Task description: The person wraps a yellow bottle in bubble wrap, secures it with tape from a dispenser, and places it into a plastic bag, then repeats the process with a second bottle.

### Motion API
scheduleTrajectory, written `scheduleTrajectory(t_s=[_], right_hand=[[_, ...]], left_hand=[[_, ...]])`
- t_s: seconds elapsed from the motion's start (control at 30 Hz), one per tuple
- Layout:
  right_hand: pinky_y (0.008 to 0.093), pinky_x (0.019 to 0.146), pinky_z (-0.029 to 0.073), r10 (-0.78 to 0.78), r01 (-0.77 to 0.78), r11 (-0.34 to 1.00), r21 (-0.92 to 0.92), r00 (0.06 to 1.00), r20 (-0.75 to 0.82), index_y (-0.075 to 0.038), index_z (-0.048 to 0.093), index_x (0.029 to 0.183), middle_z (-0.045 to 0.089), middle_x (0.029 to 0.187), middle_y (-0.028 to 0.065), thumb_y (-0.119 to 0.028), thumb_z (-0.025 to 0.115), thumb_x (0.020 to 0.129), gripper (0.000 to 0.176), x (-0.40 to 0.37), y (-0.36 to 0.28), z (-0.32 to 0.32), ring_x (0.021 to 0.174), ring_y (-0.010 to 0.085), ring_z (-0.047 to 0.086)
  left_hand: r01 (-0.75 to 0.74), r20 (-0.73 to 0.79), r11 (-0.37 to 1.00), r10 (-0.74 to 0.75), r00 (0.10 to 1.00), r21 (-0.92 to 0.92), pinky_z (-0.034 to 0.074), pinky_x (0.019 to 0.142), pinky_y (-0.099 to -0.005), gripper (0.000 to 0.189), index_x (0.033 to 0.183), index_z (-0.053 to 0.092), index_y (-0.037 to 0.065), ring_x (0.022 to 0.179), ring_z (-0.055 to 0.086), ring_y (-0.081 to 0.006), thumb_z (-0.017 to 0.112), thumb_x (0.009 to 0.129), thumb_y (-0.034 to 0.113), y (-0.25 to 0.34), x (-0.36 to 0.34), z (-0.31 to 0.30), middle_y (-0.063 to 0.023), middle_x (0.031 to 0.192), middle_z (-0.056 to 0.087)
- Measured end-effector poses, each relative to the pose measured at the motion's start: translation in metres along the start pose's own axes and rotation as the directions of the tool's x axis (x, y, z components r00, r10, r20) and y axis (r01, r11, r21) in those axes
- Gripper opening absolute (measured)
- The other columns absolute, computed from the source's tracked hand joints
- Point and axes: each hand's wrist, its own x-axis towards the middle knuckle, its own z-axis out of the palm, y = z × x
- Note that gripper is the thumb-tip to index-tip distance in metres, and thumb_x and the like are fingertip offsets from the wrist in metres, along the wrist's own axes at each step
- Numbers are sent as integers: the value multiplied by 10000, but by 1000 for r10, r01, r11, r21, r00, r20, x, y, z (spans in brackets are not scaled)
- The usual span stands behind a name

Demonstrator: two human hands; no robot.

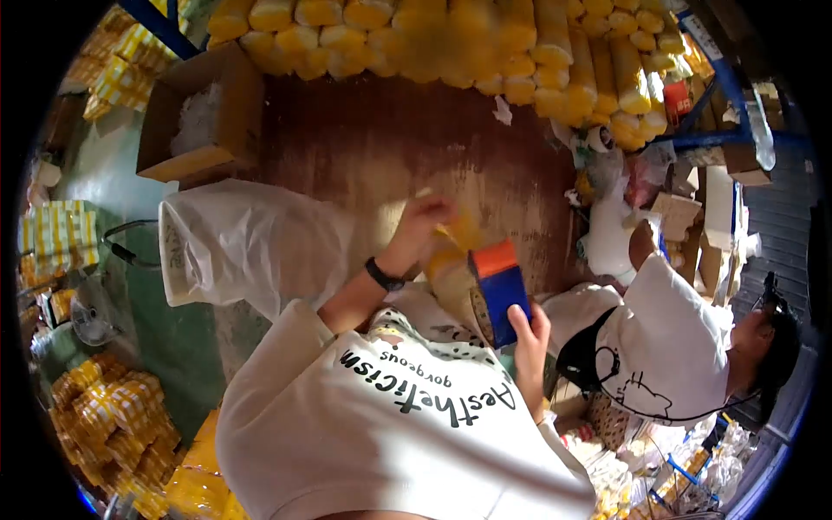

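Observation:
My left hand (423, 222), with a black band on its wrist, is stretched out over the brown wooden table (364, 147) and pinches the top of a yellow plastic-wrapped packet (452, 251). My right hand (529, 340) grips a blue and orange block-shaped tool (499, 290) from below, pressed against the near side of that packet. My white printed shirt (390, 425) fills the lower middle of the view and hides whatever lies under the packet.
Yellow packets (451, 39) are stacked along the table's far edge. An open cardboard box (204, 117) and a large white plastic bag (247, 243) lie to the left. Another person in a white shirt (685, 347) sits at right. More yellow packs (117, 425) sit at lower left.

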Motion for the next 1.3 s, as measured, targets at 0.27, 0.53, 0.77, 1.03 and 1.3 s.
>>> scheduleTrajectory(t_s=[0.27,0.53,0.77,1.03,1.3], right_hand=[[201,552,441,284,-289,953,88,956,69,25,589,934,618,773,21,-223,618,894,253,6,-59,-13,626,52,556],[215,505,449,450,-438,892,-111,880,151,40,581,957,600,785,27,-289,617,886,338,7,-49,-60,611,67,560],[231,621,396,423,-407,905,-123,892,158,33,589,946,568,819,-8,-271,610,886,311,9,-25,-64,690,76,496],[235,535,448,487,-477,873,-100,861,147,57,588,975,611,765,50,-283,615,870,357,26,-5,-63,584,118,570],[257,432,450,499,-484,867,-123,849,176,64,582,954,613,682,89,-269,604,874,343,32,-15,-58,468,154,568]], left_hand=[[-164,29,985,163,986,48,480,814,-295,200,1004,633,12,888,599,-152,602,860,148,21,26,3,-44,921,631],[255,139,941,-289,947,223,483,719,-266,170,918,648,30,799,600,-110,616,862,187,-6,35,-14,-25,856,636],[200,298,879,-349,888,434,472,663,-257,259,907,642,44,743,600,-94,643,861,299,-22,38,-16,-26,854,635],[23,-21,34,-63,998,999,505,732,-342,652,1263,417,46,872,614,-255,690,794,407,3,19,7,-127,1030,604],[-831,843,145,-55,535,537,407,960,-431,904,1364,332,68,1163,485,-332,808,618,253,31,25,20,-168,1329,430]])
